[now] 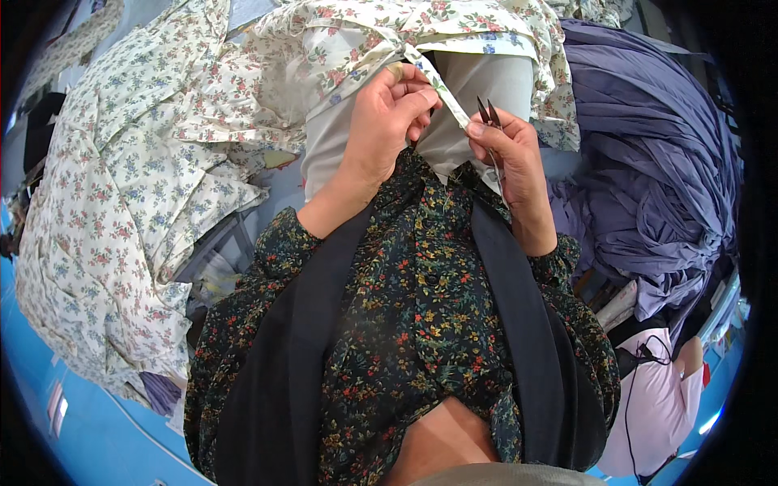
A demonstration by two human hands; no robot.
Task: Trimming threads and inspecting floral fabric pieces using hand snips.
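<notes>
a thin flowery strap (444, 89) is being pinched and pulled tight by the left hand (387, 121), up by the chest. small snips (489, 111) are being held closed-fisted in the right hand (512, 154). the strap should be kept tight, tips close.

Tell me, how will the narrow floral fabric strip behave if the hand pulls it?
The narrow floral fabric strip is probably floppy and light: it stays straight only where the left hand pinches it. It likely slips little. The right hand holds small dark snips beside it.
</notes>
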